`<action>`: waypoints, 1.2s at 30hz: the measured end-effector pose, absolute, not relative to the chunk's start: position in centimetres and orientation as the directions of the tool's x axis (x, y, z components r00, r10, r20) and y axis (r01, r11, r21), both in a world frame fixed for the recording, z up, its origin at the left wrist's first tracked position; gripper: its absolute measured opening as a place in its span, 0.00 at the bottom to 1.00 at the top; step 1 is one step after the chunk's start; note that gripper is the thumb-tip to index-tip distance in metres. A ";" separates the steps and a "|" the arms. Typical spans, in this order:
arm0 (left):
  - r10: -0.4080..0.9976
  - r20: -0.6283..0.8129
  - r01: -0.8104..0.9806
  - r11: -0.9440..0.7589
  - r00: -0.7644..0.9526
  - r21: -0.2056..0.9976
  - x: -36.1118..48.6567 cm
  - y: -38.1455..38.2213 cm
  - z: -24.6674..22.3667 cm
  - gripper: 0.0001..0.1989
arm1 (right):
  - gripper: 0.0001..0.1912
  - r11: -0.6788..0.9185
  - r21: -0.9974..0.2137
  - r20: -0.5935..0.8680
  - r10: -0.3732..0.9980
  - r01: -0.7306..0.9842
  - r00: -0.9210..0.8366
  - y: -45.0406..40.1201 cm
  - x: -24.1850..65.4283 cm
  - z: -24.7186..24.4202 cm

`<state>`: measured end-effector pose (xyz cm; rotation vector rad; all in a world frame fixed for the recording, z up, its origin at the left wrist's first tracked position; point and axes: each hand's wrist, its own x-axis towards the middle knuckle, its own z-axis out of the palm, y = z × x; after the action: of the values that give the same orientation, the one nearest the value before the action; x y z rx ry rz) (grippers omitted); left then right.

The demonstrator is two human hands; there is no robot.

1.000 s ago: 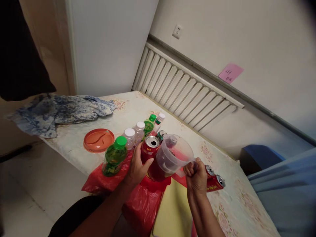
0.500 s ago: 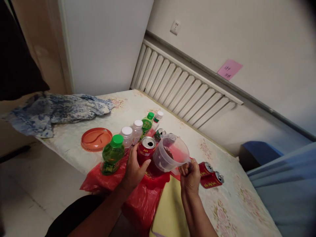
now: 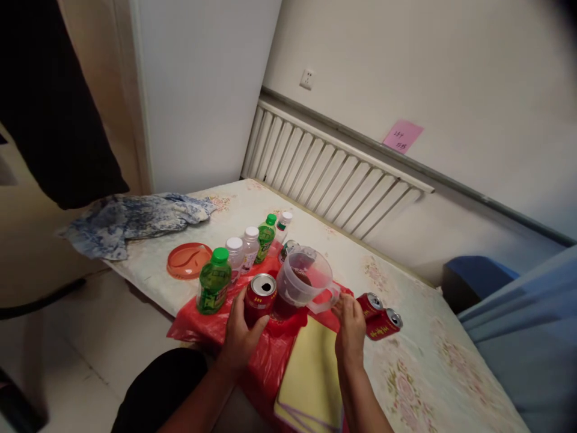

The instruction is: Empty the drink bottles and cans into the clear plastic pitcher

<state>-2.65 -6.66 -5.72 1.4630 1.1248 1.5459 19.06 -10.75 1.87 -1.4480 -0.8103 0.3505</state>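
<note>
My left hand (image 3: 241,337) is wrapped around a red drink can (image 3: 260,299), its opened top facing up. Right beside the can is a clear plastic measuring jug (image 3: 311,270) with dark liquid low inside, standing on the red plastic bag (image 3: 265,355). My right hand (image 3: 352,328) is at the jug's handle with the fingers loosened and stretched, the handle loop showing free of them. Two more red cans (image 3: 384,325) lie tilted on the table just right of that hand. A folded yellow cloth (image 3: 311,373) with purple edging lies between my forearms.
Green-capped bottles (image 3: 214,282) and white-capped bottles (image 3: 235,258) stand in a row on the left, with a dark green can (image 3: 288,249) behind the jug. An orange lid (image 3: 188,260) and a blue patterned cloth (image 3: 153,216) lie farther left. A radiator (image 3: 324,162) lines the wall.
My left hand has lowered the red can slightly toward me, beside the jug. The right hand has gone from a fist on the jug's handle to loosened fingers. The view has shifted.
</note>
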 end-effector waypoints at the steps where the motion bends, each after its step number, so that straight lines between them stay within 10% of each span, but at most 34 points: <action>1: 0.930 0.356 0.051 -0.353 -0.096 0.934 -2.8 -7.4 -5.6 0.35 | 0.21 0.104 -0.962 0.259 0.639 0.252 0.724 -11.6 19.2 1.5; 15: 0.848 0.270 -0.126 -0.239 0.455 0.963 0.9 -15.4 -5.0 0.37 | 0.32 0.010 -0.998 0.009 1.000 -0.069 0.018 -21.0 16.0 3.6; 28: 0.573 0.273 -0.142 -0.264 0.773 0.954 7.3 -17.0 -2.8 0.38 | 0.31 0.035 -0.996 0.011 0.965 -0.087 0.261 -26.2 23.0 0.4; 36: 0.709 0.396 0.425 -0.682 0.583 0.595 10.3 -13.0 -7.6 0.21 | 0.26 0.022 -0.997 0.062 0.769 0.070 0.637 -27.7 29.6 -2.1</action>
<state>10.32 -12.97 -7.60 2.3747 0.9089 0.8723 29.63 -27.66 -2.06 -1.4697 -0.7448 0.6271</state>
